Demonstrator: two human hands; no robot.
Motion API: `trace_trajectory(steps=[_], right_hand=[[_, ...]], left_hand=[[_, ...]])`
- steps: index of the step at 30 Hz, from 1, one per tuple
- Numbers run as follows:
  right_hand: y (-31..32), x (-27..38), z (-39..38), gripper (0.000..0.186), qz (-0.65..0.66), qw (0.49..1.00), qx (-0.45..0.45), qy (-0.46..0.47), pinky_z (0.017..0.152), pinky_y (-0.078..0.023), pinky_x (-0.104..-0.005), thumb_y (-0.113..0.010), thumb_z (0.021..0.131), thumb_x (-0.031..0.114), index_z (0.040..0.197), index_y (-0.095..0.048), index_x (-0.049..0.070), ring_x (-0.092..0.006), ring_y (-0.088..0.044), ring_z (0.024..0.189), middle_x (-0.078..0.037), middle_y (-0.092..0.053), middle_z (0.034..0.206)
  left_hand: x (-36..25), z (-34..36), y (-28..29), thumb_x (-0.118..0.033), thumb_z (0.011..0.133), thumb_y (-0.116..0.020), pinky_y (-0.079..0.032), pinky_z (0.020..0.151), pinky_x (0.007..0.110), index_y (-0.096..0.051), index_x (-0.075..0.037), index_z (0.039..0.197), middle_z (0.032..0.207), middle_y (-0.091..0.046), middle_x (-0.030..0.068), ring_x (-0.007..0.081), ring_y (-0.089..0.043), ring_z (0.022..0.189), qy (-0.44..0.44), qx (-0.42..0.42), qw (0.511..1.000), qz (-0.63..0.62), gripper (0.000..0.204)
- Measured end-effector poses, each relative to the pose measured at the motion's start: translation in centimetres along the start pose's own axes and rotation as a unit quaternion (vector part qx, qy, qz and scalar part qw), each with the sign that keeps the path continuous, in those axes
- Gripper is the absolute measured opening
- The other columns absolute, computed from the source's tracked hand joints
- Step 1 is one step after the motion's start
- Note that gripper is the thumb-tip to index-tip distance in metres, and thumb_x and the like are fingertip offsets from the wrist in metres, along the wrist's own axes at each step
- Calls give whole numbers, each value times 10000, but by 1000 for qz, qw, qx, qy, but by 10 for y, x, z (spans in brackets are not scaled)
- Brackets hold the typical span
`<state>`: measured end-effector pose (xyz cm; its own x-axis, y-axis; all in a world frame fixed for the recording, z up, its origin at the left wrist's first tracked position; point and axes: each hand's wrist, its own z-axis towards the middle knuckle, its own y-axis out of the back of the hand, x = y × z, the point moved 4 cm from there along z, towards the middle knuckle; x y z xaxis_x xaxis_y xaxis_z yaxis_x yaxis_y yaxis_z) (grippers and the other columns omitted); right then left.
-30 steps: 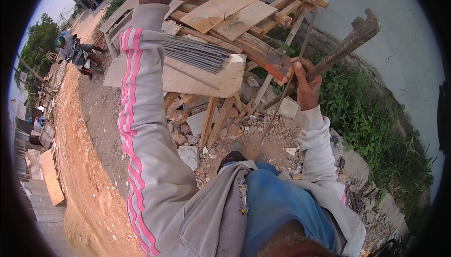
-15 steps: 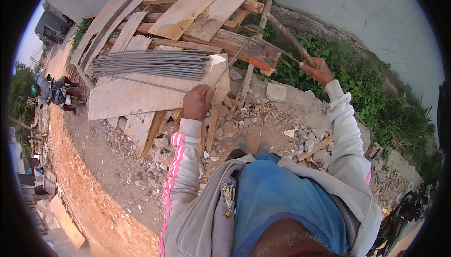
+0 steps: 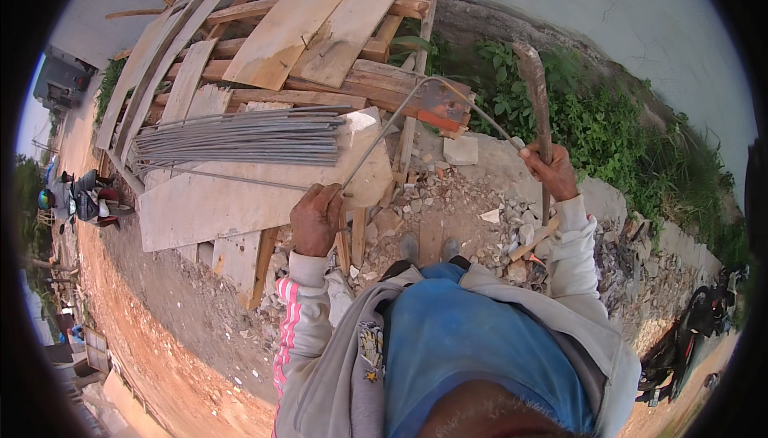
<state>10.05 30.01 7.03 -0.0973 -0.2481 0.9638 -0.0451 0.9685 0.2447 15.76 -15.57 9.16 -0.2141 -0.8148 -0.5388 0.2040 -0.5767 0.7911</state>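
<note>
My left hand (image 3: 317, 220) is closed on a thin steel rod (image 3: 386, 139). From that fist the rod rises to a sharp bend over a dark metal plate with an orange edge (image 3: 442, 107), fixed on a timber beam. Past the bend it slopes down to my right hand (image 3: 552, 172). That hand is wrapped round a thick brown bar (image 3: 537, 90), which stands nearly upright in the picture. Its fingertips meet the rod's far end; whether they pinch it I cannot tell. Another thin length (image 3: 240, 179) runs left from my left fist; I cannot tell if it belongs to the same rod.
A bundle of straight steel rods (image 3: 240, 138) lies on a wide board (image 3: 216, 210). Behind it is a rough timber frame with planks (image 3: 300, 26). Rubble (image 3: 416, 198) covers the ground by my feet. Green plants (image 3: 608, 134) grow along the wall; motorbikes (image 3: 88, 200) stand at left.
My right hand has come nearer to me, and the brown bar has swung from leaning left to nearly upright. My left hand keeps its hold on the rod. The view has shifted slightly.
</note>
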Motion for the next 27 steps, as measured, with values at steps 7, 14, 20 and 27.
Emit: trace_trajectory(steps=[7,14,20,27], right_hand=[[-25,1,-23,260,108,992,-43,55,479,-355,-254,-733,962,269,899,-696,19,-65,-474,532,15,-551,634],[-51,10,-17,260,191,976,-55,85,484,-378,-236,-705,989,271,922,-687,19,-69,-510,540,-4,-595,686],[-60,26,-13,314,202,962,-15,183,511,-400,-238,-694,995,306,1038,-690,-4,-95,-566,585,-30,-645,725],[-94,107,-33,353,193,953,72,221,575,-437,-247,-654,1021,293,1145,-666,-36,-118,-671,769,-79,-710,823]], left_hand=[[0,44,32,-77,903,-694,-515,711,428,-703,-37,1034,907,-654,151,364,-646,828,-28,-82,996,19,137],[-5,101,57,-123,918,-689,-508,728,451,-679,-42,1045,920,-657,163,388,-642,861,-116,-150,981,40,151],[-47,133,121,-174,918,-707,-499,776,441,-680,-77,1062,949,-677,113,348,-654,911,-194,-229,946,120,176],[-166,161,242,-263,911,-730,-495,838,438,-719,-111,1000,999,-687,83,306,-650,968,-338,-365,840,217,177]])
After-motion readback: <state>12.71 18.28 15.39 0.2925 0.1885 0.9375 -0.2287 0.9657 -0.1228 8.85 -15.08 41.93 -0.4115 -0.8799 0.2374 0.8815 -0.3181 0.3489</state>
